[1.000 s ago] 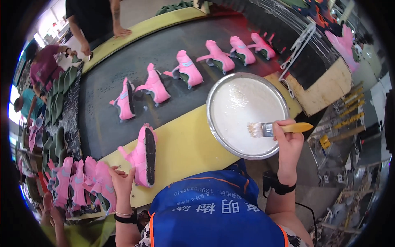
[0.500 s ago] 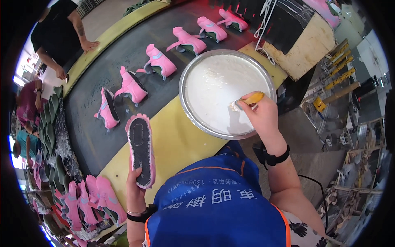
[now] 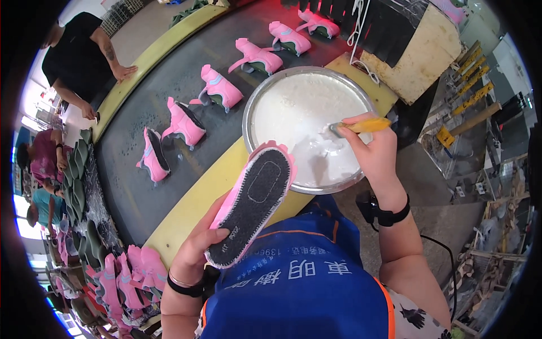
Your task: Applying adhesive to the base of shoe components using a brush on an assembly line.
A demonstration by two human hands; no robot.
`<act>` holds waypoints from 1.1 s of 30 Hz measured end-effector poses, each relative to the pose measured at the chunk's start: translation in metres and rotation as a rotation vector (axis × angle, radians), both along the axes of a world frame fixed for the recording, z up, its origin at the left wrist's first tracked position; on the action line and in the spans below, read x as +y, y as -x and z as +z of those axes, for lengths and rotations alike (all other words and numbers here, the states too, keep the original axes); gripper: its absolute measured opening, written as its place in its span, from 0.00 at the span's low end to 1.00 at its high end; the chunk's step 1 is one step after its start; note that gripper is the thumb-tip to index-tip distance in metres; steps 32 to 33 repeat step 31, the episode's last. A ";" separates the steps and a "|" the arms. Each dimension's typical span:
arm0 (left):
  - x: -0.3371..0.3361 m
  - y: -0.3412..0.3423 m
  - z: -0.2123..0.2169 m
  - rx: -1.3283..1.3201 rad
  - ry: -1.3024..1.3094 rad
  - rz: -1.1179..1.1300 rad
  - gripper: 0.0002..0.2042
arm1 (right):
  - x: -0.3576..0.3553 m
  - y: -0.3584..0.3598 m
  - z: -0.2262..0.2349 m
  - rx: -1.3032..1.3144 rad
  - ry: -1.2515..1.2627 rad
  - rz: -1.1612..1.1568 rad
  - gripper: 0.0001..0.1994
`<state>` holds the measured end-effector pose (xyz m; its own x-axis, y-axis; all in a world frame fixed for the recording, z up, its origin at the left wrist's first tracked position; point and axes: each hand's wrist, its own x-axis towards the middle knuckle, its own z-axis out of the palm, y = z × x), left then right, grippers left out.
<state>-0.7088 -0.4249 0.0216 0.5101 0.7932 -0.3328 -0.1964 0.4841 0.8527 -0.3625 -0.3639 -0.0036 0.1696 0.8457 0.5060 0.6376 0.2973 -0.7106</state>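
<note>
My left hand is closed round the heel end of a pink shoe upper, its dark grey stitched underside turned up. The toe end overlaps the near-left rim of a wide metal basin in this view. White, glue-like liquid fills the basin. Over it, my right hand grips a brush with a yellow handle. White liquid coats the bristles, which are just above or at the surface; I cannot tell which.
A row of pink shoe uppers stands on the dark conveyor belt, bordered by yellow boards. More pink uppers and green soles lie at left. Another person stands across the belt. A worn board is beyond the basin.
My left hand has brought the shoe upper right, toward the basin, tilting its toe rightward. The brush has risen slightly and its handle now lies flatter. The uppers on the belt have shifted slightly.
</note>
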 end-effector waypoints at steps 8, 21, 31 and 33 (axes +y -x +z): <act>0.024 -0.019 0.021 0.019 0.084 -0.088 0.42 | -0.001 -0.004 0.018 -0.266 -0.100 0.104 0.10; 0.041 -0.042 0.034 0.053 0.185 -0.200 0.43 | -0.003 -0.002 0.037 -0.233 -0.183 0.425 0.09; 0.038 -0.034 0.036 0.059 0.203 -0.148 0.44 | -0.008 0.010 0.035 -0.035 -0.180 0.450 0.09; 0.038 -0.034 0.036 0.059 0.203 -0.148 0.44 | -0.008 0.010 0.035 -0.035 -0.180 0.450 0.09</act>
